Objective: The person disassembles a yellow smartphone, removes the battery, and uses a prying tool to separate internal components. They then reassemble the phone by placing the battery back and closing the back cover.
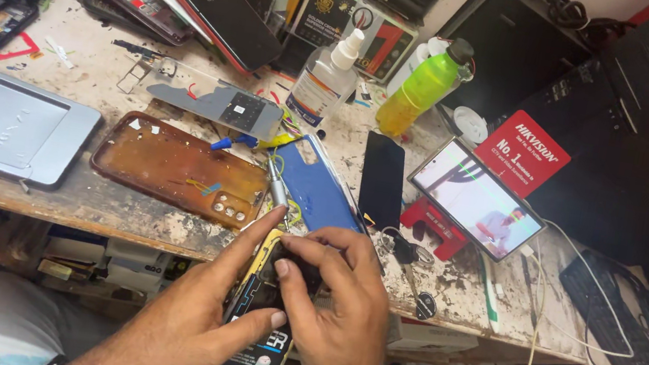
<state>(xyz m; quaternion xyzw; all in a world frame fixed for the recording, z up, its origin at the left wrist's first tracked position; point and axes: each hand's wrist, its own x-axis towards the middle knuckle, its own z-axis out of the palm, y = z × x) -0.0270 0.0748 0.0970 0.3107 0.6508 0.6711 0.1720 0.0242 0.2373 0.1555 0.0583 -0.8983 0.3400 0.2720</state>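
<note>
Both hands work over the near edge of the bench [79, 200]. The left hand [190, 318] has its fingers clamped around an opened phone [251, 345] with a yellow-edged frame, held upright above the lap. The right hand [342, 316] pinches its fingers together on the phone's top end. A red diamond-shaped sign [525, 149] stands at the back right, beside a propped phone with a lit screen [476, 200]. A black-and-gold box [350, 22] stands behind a clear spray bottle [325, 78] and a yellow-green bottle [422, 85].

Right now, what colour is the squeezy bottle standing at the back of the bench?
Bright yellow-green bottle, dark cap; head view.
</note>
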